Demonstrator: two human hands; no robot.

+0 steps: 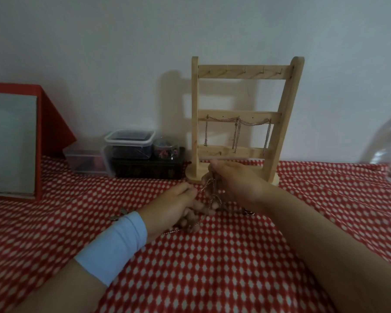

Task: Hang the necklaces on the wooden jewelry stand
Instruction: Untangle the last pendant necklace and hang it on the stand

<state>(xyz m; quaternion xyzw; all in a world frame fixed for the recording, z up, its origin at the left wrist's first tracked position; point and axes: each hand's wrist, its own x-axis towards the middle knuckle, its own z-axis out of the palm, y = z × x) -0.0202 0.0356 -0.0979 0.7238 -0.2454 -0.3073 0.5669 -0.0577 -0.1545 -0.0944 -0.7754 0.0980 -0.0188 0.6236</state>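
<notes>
Pinching one thin, silvery, tangled necklace (205, 187), left hand (174, 206) and right hand (237, 184) both grasp it.

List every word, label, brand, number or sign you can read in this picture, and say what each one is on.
No readable text anywhere.
Wooden jewelry stand: bare wood, no mark.
Red-framed panel: blank grey face.
Clear plastic tubs: no label visible.
Dark box by them: patterned, too blurred to tell if any is writing.
Necklace pinched by left hand and right hand: no tag shows.
</notes>
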